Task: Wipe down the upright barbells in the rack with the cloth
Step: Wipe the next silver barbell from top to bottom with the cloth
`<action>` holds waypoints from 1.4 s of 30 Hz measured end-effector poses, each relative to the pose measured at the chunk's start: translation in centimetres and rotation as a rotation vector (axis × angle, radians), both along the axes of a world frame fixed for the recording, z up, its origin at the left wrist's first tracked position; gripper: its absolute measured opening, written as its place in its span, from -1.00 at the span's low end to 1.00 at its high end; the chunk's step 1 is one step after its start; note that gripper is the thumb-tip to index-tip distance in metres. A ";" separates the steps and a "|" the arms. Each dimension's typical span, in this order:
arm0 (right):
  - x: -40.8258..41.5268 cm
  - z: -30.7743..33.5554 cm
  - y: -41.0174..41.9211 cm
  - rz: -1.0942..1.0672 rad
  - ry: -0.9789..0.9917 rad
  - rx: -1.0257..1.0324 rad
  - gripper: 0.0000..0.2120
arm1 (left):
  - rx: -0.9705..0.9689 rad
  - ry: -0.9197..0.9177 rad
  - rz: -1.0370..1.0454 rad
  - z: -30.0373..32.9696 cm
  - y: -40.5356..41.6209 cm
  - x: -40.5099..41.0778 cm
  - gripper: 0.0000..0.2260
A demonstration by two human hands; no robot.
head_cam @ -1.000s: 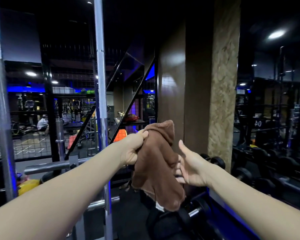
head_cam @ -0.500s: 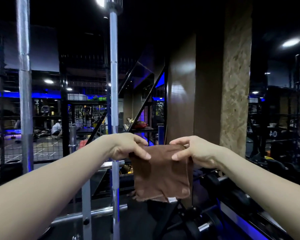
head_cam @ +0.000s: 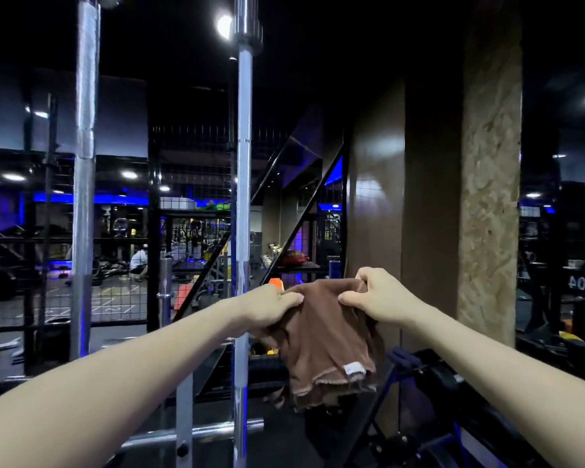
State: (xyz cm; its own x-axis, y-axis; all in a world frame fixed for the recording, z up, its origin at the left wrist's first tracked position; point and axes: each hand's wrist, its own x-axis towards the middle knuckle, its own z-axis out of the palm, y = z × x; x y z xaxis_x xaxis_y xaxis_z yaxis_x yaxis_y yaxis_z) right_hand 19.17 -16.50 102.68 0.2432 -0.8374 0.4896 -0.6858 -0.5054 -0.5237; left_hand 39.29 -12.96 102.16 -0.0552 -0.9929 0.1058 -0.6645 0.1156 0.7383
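Since the earlier frame, both my hands have bunched the brown cloth [head_cam: 321,336] along its top edge, so it now hangs crumpled rather than stretched flat. My left hand [head_cam: 267,307] pinches the cloth's left corner, thumb on top and fingers curled beneath; my right hand [head_cam: 375,297] grips the right corner the same way. I hold the cloth just right of the nearer upright barbell [head_cam: 243,170], whose shaft passes behind my left wrist. A second upright barbell [head_cam: 84,184] stands well to the left. A textured pillar [head_cam: 488,197] rises at right.
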 end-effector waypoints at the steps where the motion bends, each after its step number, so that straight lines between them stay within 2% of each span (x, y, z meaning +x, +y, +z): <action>1: 0.5 0.4 -0.1 -0.007 -0.006 -0.052 -0.72 | 0.002 0.113 0.018 0.3 -0.2 -0.4 -0.70; 4: 2.2 2.3 -0.1 0.060 -0.028 -0.168 -0.79 | -0.002 0.381 0.036 2.4 -0.4 -1.5 -0.76; 7: 3.6 4.4 -0.5 0.188 -0.166 -0.131 -0.82 | 0.001 0.605 -0.018 5.5 -0.4 -1.7 -0.75; 10: 4.1 6.5 -1.2 0.363 -0.413 -0.018 -0.77 | -0.053 0.696 -0.065 8.1 0.3 -1.2 -0.77; 13: 4.3 8.1 -2.5 0.267 -0.310 -0.118 -0.78 | -0.135 0.765 -0.130 9.7 0.2 -0.5 -0.60; 14: 4.5 8.5 -2.9 0.243 -0.312 -0.145 -0.81 | -0.153 0.767 -0.141 10.0 0.3 -0.5 -0.62; 16: 5.1 9.2 -3.9 0.291 -0.400 -0.142 -0.80 | -0.186 0.652 -0.129 10.5 -0.1 -0.2 -0.81; 17: 5.5 9.5 -4.2 0.337 -0.442 -0.136 -0.78 | -0.218 0.566 -0.091 10.6 -0.6 0.1 -0.82; 19: 6.4 10.1 -4.7 0.425 -0.495 -0.128 -0.78 | -0.308 0.470 0.028 10.6 -1.9 0.9 -0.75; 22: 7.3 11.3 -5.6 0.467 -0.492 -0.149 -0.78 | -0.371 0.487 0.158 10.8 -3.6 2.4 -0.56; 23: 7.4 11.7 -6.1 0.450 -0.472 -0.166 -0.78 | -0.419 0.454 0.210 11.2 -3.9 3.0 -0.57; 24: 7.5 11.9 -6.7 0.432 -0.456 -0.182 -0.79 | -0.493 0.356 0.279 11.7 -4.3 3.7 -0.64; 26: 8.2 12.4 -7.9 0.407 -0.438 -0.205 -0.81 | -0.655 -0.031 0.456 13.1 -4.8 4.4 -0.73; 27: 8.8 12.7 -8.5 0.392 -0.434 -0.220 -0.83 | -0.748 -0.165 0.497 13.9 -5.0 4.4 -0.72; 28: 9.5 13.1 -9.1 0.382 -0.452 -0.240 -0.83 | -0.808 -0.207 0.499 14.5 -5.4 4.5 -0.72; 29: 10.1 13.5 -9.5 0.387 -0.512 -0.256 -0.83 | -0.832 -0.192 0.481 15.0 -5.9 4.7 -0.72; 30: 10.6 14.0 -9.9 0.417 -0.619 -0.255 -0.85 | -0.841 -0.099 0.434 15.5 -6.5 5.2 -0.72; 31: 10.8 14.5 -10.1 0.490 -0.764 -0.209 -0.89 | -0.836 0.039 0.368 15.9 -7.0 5.7 -0.71; 33: 11.1 14.7 -10.4 0.700 -1.003 0.017 -0.94 | -0.774 0.389 0.205 16.5 -7.7 6.7 -0.66; 34: 11.3 14.5 -10.6 0.785 -1.024 0.142 -0.86 | -0.734 0.531 0.142 16.8 -8.2 7.1 -0.63; 35: 11.7 14.0 -10.8 0.828 -0.945 0.232 -0.75 | -0.708 0.614 0.100 17.0 -8.7 7.5 -0.63; 37: 12.9 12.8 -11.4 0.815 -0.682 0.293 -0.60 | -0.677 0.669 0.056 17.3 -9.6 8.0 -0.69; 38: 13.3 12.6 -11.8 0.764 -0.631 0.275 -0.66 | -0.658 0.674 0.040 17.6 -9.8 8.3 -0.73; 40: 13.8 13.1 -12.8 0.649 -0.703 0.178 -0.85 | -0.601 0.657 -0.018 18.1 -10.0 9.5 -0.77; 42: 13.4 13.8 -14.0 0.586 -0.764 0.030 -0.89 | -0.564 0.516 -0.085 18.4 -10.0 11.1 -0.73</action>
